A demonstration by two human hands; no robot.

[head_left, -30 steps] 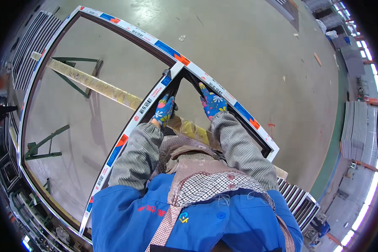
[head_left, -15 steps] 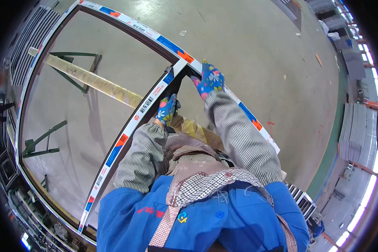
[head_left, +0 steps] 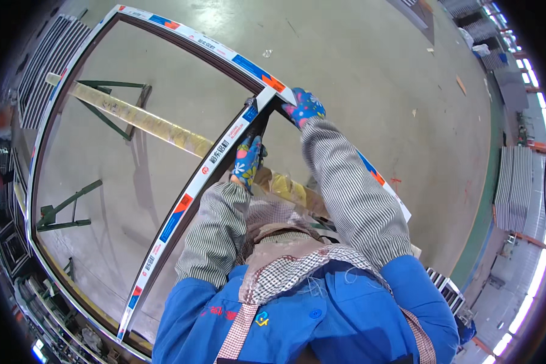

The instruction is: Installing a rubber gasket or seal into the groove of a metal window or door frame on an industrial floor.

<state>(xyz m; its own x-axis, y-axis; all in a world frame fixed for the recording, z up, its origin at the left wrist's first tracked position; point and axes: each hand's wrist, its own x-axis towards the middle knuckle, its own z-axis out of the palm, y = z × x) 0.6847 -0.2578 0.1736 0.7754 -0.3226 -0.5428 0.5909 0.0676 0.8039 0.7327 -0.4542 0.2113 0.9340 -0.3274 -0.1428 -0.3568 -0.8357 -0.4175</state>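
The floor [head_left: 358, 54] is grey, with a pale scrap [head_left: 267, 54] near the top, a wooden strip [head_left: 461, 85] farther right and a red mark [head_left: 395, 180] below that. A green stripe [head_left: 488, 188] curves down the right side; beyond it stands a grey stack [head_left: 514, 188], then a row of bright lights [head_left: 525, 303]. Striped bars [head_left: 51, 67] are piled at upper left. Down the lower-left rim is clutter [head_left: 57, 315], perhaps racks, too warped to make out.

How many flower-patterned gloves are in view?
2: one on the left hand, beside the dividing frame bar; one on the right hand, at the outer frame bar.
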